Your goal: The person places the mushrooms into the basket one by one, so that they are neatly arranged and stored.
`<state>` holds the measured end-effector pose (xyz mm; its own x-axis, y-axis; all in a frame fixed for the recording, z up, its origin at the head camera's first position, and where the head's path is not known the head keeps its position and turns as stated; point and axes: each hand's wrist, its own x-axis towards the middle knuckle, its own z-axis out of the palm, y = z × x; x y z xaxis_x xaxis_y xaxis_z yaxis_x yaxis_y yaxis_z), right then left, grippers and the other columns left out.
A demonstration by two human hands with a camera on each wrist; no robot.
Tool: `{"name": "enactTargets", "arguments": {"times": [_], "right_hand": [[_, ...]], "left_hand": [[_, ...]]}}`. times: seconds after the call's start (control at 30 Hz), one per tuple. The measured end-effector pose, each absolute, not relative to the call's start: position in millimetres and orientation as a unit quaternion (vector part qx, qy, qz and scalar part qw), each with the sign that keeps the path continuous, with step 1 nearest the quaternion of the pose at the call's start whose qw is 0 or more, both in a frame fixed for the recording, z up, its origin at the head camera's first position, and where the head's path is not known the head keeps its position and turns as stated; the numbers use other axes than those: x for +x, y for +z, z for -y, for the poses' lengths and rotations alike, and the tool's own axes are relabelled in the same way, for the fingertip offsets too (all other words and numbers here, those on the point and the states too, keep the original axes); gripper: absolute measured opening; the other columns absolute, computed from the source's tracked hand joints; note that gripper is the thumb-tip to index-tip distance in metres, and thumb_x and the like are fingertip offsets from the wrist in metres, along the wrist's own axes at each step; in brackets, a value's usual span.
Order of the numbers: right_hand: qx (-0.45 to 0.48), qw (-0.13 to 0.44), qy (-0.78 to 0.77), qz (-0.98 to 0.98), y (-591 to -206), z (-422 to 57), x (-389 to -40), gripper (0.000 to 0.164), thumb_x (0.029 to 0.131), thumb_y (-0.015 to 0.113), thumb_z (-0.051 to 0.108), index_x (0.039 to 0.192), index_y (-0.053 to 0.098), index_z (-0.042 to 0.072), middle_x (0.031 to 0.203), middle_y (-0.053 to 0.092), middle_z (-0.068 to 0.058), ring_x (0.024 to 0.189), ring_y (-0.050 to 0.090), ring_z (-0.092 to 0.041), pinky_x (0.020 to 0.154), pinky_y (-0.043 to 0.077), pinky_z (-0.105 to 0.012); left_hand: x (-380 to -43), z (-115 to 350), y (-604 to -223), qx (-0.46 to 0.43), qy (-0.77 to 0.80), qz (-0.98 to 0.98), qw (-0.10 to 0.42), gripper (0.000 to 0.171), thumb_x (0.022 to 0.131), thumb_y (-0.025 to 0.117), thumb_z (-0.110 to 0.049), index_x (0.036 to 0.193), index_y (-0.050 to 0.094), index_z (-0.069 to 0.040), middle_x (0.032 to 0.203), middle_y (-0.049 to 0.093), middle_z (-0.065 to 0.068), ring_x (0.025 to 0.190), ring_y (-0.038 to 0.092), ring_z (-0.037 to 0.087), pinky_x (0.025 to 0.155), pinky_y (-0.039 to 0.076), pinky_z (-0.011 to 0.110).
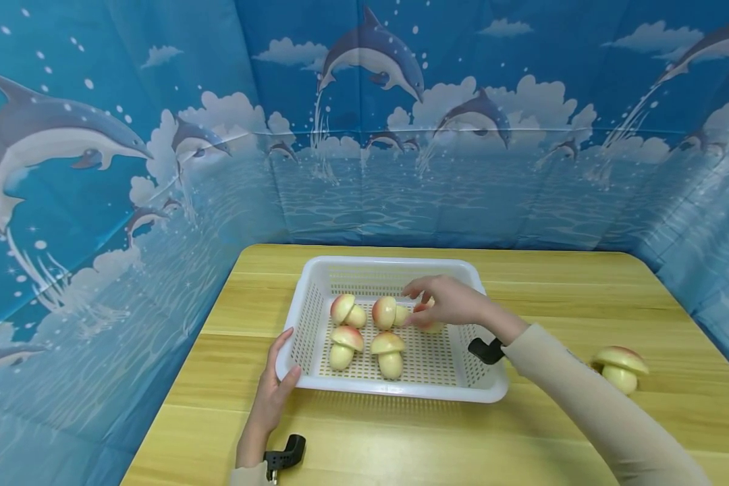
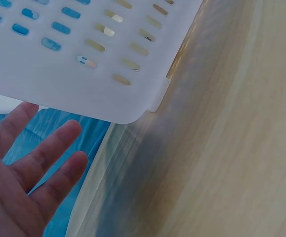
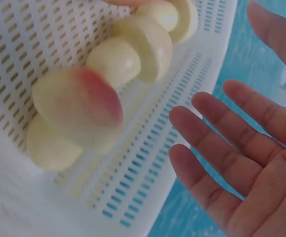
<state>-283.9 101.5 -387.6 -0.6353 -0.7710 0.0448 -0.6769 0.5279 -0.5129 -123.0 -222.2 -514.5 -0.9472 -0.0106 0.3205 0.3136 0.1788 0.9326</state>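
Observation:
A white slotted plastic basket (image 1: pixel 395 390) stands on the table with several toy mushrooms inside, pale yellow with red-tinged caps. Thumb and fingers of my left hand (image 1: pixel 270 388) hold the basket's front left corner at the rim; the left wrist view has three of its fingers (image 2: pixel 54 148) straight and spread below the basket wall. Over the right half of the basket is my right hand (image 1: pixel 452 302), partly covering one toy mushroom (image 1: pixel 430 327). In the right wrist view its fingers (image 3: pixel 214 131) are extended and apart from the nearest mushroom (image 3: pixel 78 108), with nothing in the palm.
Another toy mushroom (image 1: pixel 622 369) lies on the wooden table (image 1: pixel 559 290) to the right of the basket, beyond my right forearm. A blue dolphin-print curtain (image 1: pixel 364 196) hangs behind the table and along its sides. A black wrist camera (image 1: pixel 287 453) is strapped to my left wrist.

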Motion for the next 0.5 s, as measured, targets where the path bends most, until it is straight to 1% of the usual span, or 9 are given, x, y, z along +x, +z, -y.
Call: {"name": "enactTargets", "arguments": {"times": [0.13,0.2,0.33,0.5], "right_hand": [[-0.409,0.068,-0.264,-0.871,-383,-113,-286,0.049,0.082,0.073,0.039,0.120,0.063,0.008,0.116,0.063,-0.007,0.095,0.061,-0.027,0.077,0.050,-0.039],[-0.402,0.061,-0.268,-0.873,-380,-118,-287,0.050,0.082,0.072,0.039,0.120,0.063,0.008,0.116,0.063,-0.008,0.095,0.061,-0.028,0.078,0.050,-0.041],[-0.378,0.057,-0.271,-0.883,-375,-129,-287,0.052,0.082,0.072,0.040,0.121,0.062,0.008,0.118,0.062,-0.008,0.096,0.060,-0.027,0.078,0.049,-0.041],[-0.352,0.040,-0.271,-0.895,-369,-146,-285,0.056,0.081,0.072,0.044,0.122,0.061,0.008,0.119,0.061,-0.009,0.097,0.060,-0.027,0.080,0.048,-0.043]], "left_hand": [[-123,222,-514,-0.101,-0.630,0.759,0.131,0.062,0.093,0.043,-0.006,0.150,0.023,-0.020,0.150,0.029,0.017,0.126,0.040,0.041,0.092,0.040,0.042],[-122,222,-513,-0.102,-0.629,0.760,0.133,0.062,0.093,0.043,-0.005,0.150,0.023,-0.020,0.150,0.030,0.018,0.126,0.041,0.041,0.092,0.040,0.042],[-122,222,-513,-0.103,-0.630,0.758,0.130,0.062,0.093,0.043,-0.006,0.150,0.023,-0.020,0.150,0.029,0.018,0.126,0.040,0.042,0.092,0.040,0.043],[-122,222,-513,-0.100,-0.633,0.757,0.126,0.062,0.093,0.043,-0.006,0.150,0.023,-0.021,0.150,0.028,0.017,0.126,0.040,0.041,0.092,0.040,0.041]]}}
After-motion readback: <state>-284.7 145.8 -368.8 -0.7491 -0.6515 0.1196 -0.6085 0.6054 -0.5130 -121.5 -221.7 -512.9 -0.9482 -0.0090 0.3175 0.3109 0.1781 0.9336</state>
